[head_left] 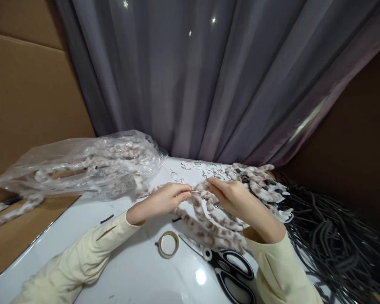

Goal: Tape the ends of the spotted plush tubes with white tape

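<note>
My left hand [167, 197] is closed in a pinch at the middle of the table, with a small thin bit at its fingertips that is too small to name. My right hand [237, 198] faces it, its fingers closed on a furry cord [202, 185] in white with brown spots. Between and below the hands, more spotted furry cords [221, 237] lie in loops on the white table. Nearer to me are a roll of tape [168, 245] and black-handled scissors [231, 268], its blades partly under the cords.
Small metal hooks [209, 172] lie scattered behind the hands. On the left, a clear plastic bag [120, 169] holds more furry cords. A heap of black cords [335, 245] fills the right side. Cardboard [25, 84] and a grey curtain [183, 84] border the table.
</note>
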`<state>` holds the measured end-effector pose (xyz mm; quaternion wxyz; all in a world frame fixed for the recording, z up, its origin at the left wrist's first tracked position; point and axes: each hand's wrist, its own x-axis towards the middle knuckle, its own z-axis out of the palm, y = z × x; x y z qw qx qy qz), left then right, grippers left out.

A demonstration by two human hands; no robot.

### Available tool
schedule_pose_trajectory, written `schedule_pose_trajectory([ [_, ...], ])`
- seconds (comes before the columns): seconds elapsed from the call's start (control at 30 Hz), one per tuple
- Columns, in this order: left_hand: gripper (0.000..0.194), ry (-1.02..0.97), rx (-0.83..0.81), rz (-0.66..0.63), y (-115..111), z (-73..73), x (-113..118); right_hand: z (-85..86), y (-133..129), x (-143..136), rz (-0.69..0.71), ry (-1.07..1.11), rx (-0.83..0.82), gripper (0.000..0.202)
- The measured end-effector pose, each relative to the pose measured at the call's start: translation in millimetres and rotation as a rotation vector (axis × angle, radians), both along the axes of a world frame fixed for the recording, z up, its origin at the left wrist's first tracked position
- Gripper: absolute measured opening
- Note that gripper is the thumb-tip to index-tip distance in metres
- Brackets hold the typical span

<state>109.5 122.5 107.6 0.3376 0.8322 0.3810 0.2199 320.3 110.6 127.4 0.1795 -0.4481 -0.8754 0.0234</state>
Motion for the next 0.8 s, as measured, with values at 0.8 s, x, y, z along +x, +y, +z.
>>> schedule_pose_trajectory([
  [0.8,0.042,-0.659,-0.853,0.220,-4,-15.3,22,2.9,-4,-5,-0.101,-0.113,-0.086,0.015],
])
